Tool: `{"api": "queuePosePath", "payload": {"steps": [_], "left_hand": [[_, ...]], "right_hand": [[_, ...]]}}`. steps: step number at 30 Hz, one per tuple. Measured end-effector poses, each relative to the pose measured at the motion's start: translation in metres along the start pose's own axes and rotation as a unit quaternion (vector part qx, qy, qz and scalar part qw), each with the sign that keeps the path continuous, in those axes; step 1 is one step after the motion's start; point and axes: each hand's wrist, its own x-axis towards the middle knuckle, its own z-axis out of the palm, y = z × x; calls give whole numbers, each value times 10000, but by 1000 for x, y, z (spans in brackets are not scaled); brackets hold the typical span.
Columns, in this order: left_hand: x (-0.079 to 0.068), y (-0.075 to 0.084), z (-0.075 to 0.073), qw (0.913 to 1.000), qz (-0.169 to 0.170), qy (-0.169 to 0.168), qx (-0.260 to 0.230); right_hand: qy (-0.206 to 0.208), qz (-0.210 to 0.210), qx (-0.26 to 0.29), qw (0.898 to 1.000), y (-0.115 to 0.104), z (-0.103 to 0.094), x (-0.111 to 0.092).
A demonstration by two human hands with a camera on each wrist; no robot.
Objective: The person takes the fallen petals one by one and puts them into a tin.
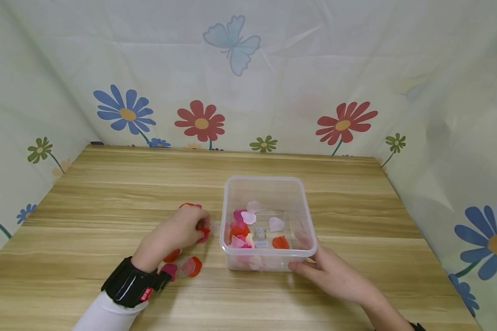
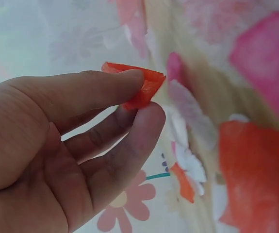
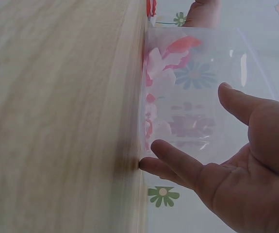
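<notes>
Between thumb and fingertips, my left hand (image 1: 182,227) pinches an orange-red petal (image 2: 144,87), raised off the table in the left wrist view. Loose red and pink petals (image 1: 195,266) lie around and below that hand, left of a clear plastic box (image 1: 267,179). Inside the box are white, pink and red petals (image 1: 280,242), bunched mostly toward its left side. My right hand (image 1: 335,276) is at the box's near right corner, its thumb along the front wall. In the right wrist view its thumb and fingers (image 3: 178,162) are spread apart beside the clear wall.
A wood-grain table (image 1: 356,207) carries everything. Behind it and at both sides hangs a pale cloth (image 1: 281,92) printed with flowers and a butterfly. A pale translucent petal (image 1: 216,229) lies between the left hand and the box.
</notes>
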Motion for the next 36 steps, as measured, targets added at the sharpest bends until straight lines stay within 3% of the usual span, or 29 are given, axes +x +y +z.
{"api": "queuePosePath", "payload": {"steps": [11, 18, 22, 27, 32, 36], "left_hand": [[-7, 6, -16, 9979, -41, 271, -592], [-9, 15, -22, 9911, 305, 1072, -723], [-13, 25, -26, 9812, 398, 1706, -811], [-17, 36, -29, 9608, 844, 2477, -917], [-20, 46, -31, 9452, 1429, 2786, -928], [-22, 54, -31, 9359, 1884, 2764, -1104]], "right_hand": [[-2, -6, 107, 9999, 2, 0, 0], [6, 50, 134, 9999, 2, 0, 0], [15, 66, 101, 9999, 2, 1, 0], [22, 83, 45, 10000, 3, 1, -1], [13, 88, 51, 9999, 2, 1, -1], [-10, 111, 128, 9999, 3, 1, 0]]}}
